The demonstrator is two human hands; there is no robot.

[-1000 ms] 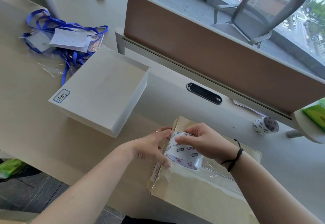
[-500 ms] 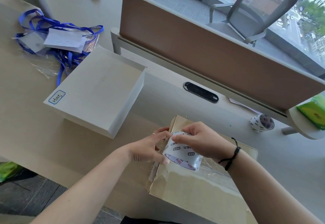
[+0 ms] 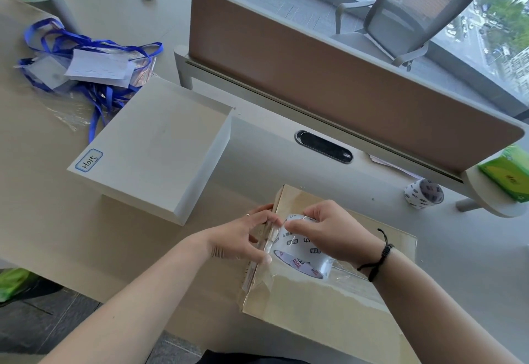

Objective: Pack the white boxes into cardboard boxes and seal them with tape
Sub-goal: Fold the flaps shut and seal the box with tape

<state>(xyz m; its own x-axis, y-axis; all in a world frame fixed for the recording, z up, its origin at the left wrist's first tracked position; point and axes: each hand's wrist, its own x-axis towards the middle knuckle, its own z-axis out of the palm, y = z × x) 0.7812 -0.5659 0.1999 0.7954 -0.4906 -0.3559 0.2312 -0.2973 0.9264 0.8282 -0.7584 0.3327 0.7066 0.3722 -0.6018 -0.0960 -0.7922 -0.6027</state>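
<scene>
Now both hands meet over the left end of a cardboard box [image 3: 329, 306] at the near edge of the counter [image 3: 43, 220]. The right hand [image 3: 329, 235] grips a tape roll [image 3: 300, 252] from above, fingers curled over its top. The left hand [image 3: 243, 240] has its fingers curled against the box's left edge, thumb tip pressed down just beside the roll, where clear tape wraps over the corner. Compared with a second ago, the left thumb has slid nearer along that edge and the roll has barely moved, so the strip's end seems to be getting smoothed down. Sealing looks well along; cutting the tape likely comes next. A white box [image 3: 151, 149] sits unpacked beyond the left hand, well apart. A second tape roll [image 3: 423, 193] lies beyond the right hand.
</scene>
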